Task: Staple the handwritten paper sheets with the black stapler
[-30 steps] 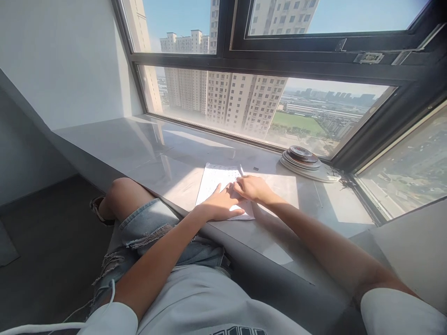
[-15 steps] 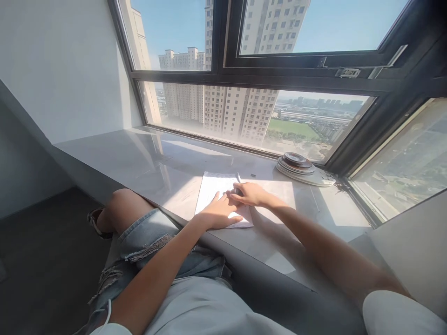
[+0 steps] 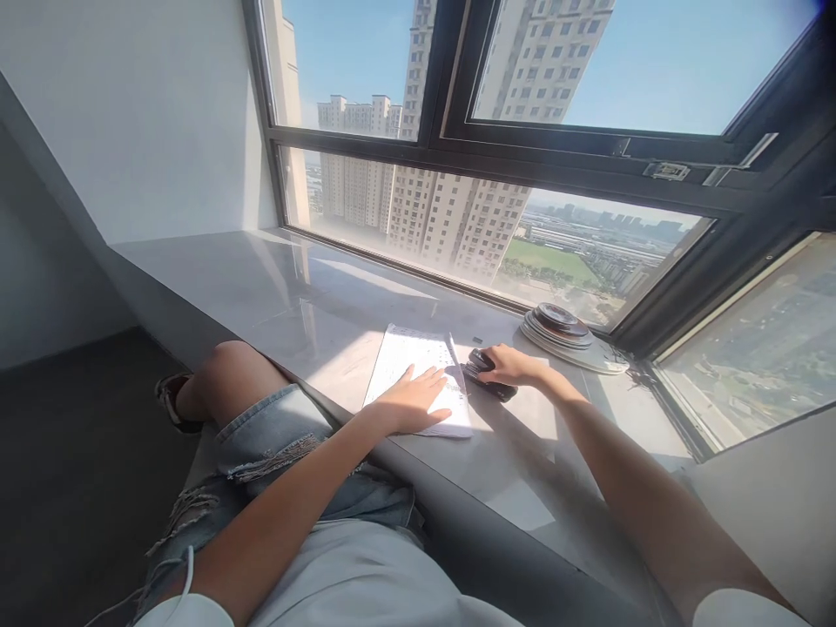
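A white sheet or pad of paper [image 3: 408, 353] with dark writing lies on the pale stone sill. My left hand [image 3: 416, 401] rests flat on its lower part, fingers spread. Just right of the paper, my right hand [image 3: 513, 364] has its fingers wrapped round a black object [image 3: 482, 359], perhaps a stapler or a case; its exact kind is unclear. Part of that object is hidden under the hand, and its lower dark end touches or hovers over the sill.
Stacked plates or discs [image 3: 558, 331] stand at the right by the window frame [image 3: 509, 165]. A small dark piece [image 3: 477, 340] lies behind my right hand. The sill's front edge [image 3: 483, 496] runs beside my legs. A wall [image 3: 163, 131] bounds the left.
My right hand has moved right, off the paper, and the black object now shows in it. The pen-like white stick seen near it earlier no longer shows. The view has shifted slightly.
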A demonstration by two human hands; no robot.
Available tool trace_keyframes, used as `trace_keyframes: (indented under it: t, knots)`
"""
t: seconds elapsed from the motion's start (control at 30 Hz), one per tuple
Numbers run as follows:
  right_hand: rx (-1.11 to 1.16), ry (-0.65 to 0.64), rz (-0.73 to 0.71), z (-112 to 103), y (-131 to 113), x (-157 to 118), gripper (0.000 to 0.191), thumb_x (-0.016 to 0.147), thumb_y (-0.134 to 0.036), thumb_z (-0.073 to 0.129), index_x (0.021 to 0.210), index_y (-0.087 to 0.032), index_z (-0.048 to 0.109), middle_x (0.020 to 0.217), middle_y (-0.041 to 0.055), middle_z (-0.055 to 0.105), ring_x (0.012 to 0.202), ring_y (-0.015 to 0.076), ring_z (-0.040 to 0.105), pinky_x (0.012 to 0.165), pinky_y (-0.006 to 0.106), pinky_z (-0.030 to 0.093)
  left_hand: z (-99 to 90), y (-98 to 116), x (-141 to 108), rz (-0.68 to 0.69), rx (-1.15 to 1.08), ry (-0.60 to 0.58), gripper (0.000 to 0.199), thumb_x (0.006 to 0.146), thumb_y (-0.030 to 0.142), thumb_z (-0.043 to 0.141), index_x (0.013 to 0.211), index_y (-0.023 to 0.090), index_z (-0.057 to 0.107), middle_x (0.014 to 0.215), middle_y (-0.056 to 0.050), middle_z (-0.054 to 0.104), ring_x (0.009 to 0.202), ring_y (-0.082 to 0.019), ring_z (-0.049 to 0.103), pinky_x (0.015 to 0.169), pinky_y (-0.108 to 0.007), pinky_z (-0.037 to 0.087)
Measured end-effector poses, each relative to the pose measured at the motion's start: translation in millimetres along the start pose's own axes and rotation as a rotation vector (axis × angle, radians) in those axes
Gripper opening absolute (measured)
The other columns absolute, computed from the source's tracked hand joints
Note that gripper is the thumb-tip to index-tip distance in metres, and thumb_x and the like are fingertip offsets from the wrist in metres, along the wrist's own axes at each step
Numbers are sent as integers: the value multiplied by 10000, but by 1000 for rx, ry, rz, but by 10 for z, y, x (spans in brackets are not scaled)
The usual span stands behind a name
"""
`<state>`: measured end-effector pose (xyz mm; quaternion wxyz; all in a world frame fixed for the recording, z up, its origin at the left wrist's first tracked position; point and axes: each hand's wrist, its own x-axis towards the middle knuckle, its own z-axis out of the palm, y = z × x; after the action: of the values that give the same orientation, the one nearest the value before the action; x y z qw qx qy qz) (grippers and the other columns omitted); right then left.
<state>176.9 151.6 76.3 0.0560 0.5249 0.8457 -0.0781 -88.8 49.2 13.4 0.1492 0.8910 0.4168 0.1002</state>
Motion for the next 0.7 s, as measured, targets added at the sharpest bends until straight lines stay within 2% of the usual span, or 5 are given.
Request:
trace_keyframes:
  t: [0.17, 0.3, 0.4, 0.57, 0.7]
  knots:
    - [-34, 369, 329, -68, -178, -13, 225, 915, -373, 602, 1009, -185, 682, 926, 142, 759, 760, 254, 677, 615, 302, 369, 46, 32, 21, 1, 31, 98, 604, 1064, 511, 444, 1545, 160, 544, 1700, -155, 431, 1602, -338, 336, 1340, -543, 185]
    - [94, 444, 235, -102, -510, 77, 157, 882, -326, 591, 964, -209, 656, 914, 101, 762, 783, 232, 663, 623, 277, 370, -14, 129, 32, -10, 146, 167, 401, 1061, 412, 445, 1116, 174, 763, 1229, -146, 754, 1240, -317, 654, 1190, -492, 399]
    - [186, 398, 109, 17, -852, 233, 88, 846, -292, 598, 893, -223, 627, 874, 64, 751, 743, 204, 631, 621, 267, 369, -174, 62, -30, -189, 131, 318, 462, 1100, 366, 348, 956, 210, 759, 957, -103, 764, 978, -270, 708, 1005, -418, 507]
    - [284, 294, 40, 207, -1193, 433, 47, 822, -236, 599, 861, -210, 599, 847, 62, 732, 715, 183, 604, 598, 263, 360, -464, -495, -308, -573, 135, 505, 385, 1096, 275, 353, 1184, 222, 724, 1183, -134, 751, 1172, -300, 670, 1050, -420, 492]
    - [367, 233, 45, 264, -1070, 291, 118, 783, -204, 595, 899, -206, 574, 891, 66, 738, 722, 174, 608, 591, 250, 376, -402, -865, -482, -823, 203, 453, 398, 1063, 310, 464, 1405, 185, 624, 1533, -221, 565, 1501, -436, 408, 1244, -683, 265]
